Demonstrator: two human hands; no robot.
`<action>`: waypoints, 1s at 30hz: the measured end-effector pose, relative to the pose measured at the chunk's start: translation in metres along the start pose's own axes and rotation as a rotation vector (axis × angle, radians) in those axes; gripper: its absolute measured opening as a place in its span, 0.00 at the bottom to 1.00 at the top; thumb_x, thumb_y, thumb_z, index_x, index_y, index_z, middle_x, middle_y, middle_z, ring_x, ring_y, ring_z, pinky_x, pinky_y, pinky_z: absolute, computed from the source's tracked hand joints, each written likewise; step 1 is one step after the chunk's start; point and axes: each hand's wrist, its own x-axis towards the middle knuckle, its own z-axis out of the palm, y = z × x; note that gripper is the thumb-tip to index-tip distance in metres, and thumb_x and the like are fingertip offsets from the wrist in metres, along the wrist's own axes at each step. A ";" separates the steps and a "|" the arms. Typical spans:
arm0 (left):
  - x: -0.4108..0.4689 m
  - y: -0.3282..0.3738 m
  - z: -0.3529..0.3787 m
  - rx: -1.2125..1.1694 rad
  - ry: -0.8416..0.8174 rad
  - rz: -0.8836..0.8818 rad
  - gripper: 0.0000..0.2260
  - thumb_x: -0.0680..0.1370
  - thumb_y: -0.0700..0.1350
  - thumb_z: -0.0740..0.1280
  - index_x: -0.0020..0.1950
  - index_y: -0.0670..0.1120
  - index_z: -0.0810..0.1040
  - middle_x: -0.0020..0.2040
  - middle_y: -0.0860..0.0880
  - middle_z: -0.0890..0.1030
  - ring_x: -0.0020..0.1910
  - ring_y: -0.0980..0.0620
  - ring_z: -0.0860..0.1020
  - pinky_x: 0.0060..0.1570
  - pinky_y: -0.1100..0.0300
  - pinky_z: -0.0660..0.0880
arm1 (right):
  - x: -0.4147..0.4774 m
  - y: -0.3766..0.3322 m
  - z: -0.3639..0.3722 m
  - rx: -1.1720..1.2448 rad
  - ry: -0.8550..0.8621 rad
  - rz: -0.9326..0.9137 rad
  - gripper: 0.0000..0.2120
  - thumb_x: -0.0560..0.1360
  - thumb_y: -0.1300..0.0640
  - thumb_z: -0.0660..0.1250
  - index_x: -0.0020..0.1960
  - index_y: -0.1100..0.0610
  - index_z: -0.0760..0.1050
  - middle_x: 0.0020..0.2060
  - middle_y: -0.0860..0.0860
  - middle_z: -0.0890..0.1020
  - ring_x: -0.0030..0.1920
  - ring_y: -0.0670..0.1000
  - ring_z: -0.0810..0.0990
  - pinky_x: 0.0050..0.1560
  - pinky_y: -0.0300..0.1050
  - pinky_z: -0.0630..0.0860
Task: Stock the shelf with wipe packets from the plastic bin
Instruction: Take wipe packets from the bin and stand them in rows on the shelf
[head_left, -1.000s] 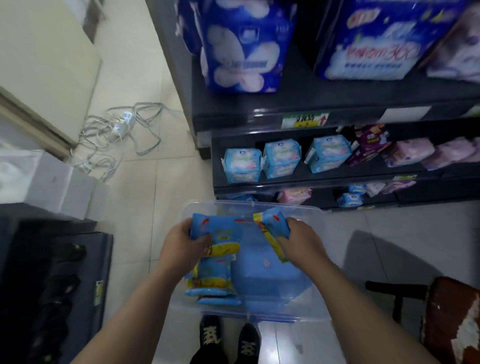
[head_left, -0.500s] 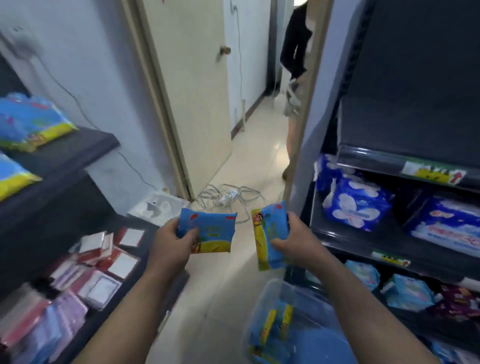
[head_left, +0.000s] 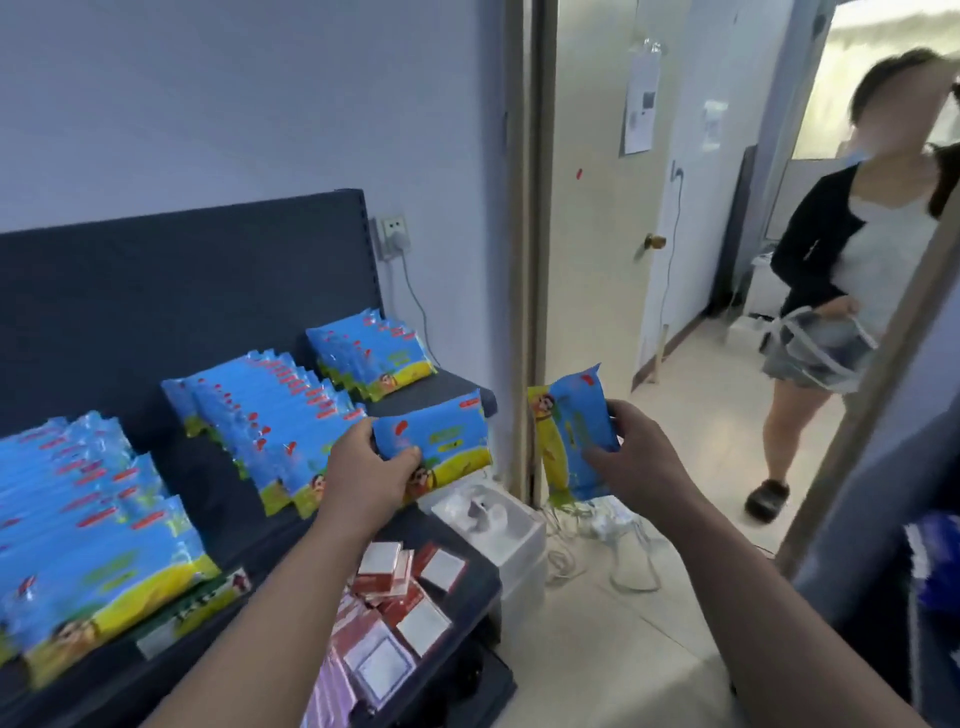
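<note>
My left hand (head_left: 366, 475) grips a blue and yellow wipe packet (head_left: 441, 441) held flat, just right of the middle row on the dark shelf (head_left: 218, 493). My right hand (head_left: 641, 457) holds a second wipe packet (head_left: 569, 431) upright, out over the floor past the shelf's right end. Three rows of the same packets stand on the shelf: a near row (head_left: 88, 535), a middle row (head_left: 265, 410) and a far row (head_left: 371, 353). The plastic bin is out of view.
A lower shelf (head_left: 467, 592) holds red and white cards (head_left: 405, 597). A white box (head_left: 493, 519) and tangled cables (head_left: 613, 540) lie on the floor by the door frame (head_left: 524, 260). A person (head_left: 852, 270) stands in the doorway, holding a bag. A dark shelf unit (head_left: 883, 519) is at right.
I have lifted both packets out of the bin and turned left from the right-hand shelving. The shelf with wipe rows has come into view and the packets are now beside it.
</note>
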 end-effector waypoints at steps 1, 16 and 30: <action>0.010 0.000 -0.004 0.024 0.015 0.006 0.08 0.74 0.44 0.70 0.50 0.45 0.74 0.46 0.47 0.78 0.45 0.48 0.77 0.41 0.53 0.74 | 0.009 -0.004 0.007 0.010 -0.003 -0.004 0.19 0.72 0.67 0.65 0.62 0.57 0.72 0.50 0.52 0.79 0.45 0.50 0.79 0.37 0.35 0.75; 0.183 -0.011 0.027 0.135 0.170 -0.051 0.10 0.75 0.43 0.69 0.54 0.43 0.75 0.49 0.49 0.77 0.45 0.51 0.74 0.37 0.61 0.67 | 0.202 -0.024 0.091 -0.023 -0.216 -0.193 0.21 0.70 0.69 0.64 0.59 0.54 0.74 0.40 0.45 0.78 0.34 0.41 0.77 0.26 0.28 0.69; 0.257 -0.039 0.049 0.535 0.166 -0.333 0.14 0.70 0.45 0.75 0.50 0.47 0.74 0.47 0.50 0.76 0.43 0.51 0.75 0.39 0.58 0.70 | 0.329 -0.007 0.128 -0.163 -0.532 -0.332 0.15 0.64 0.69 0.71 0.46 0.53 0.79 0.40 0.51 0.83 0.37 0.51 0.81 0.39 0.44 0.78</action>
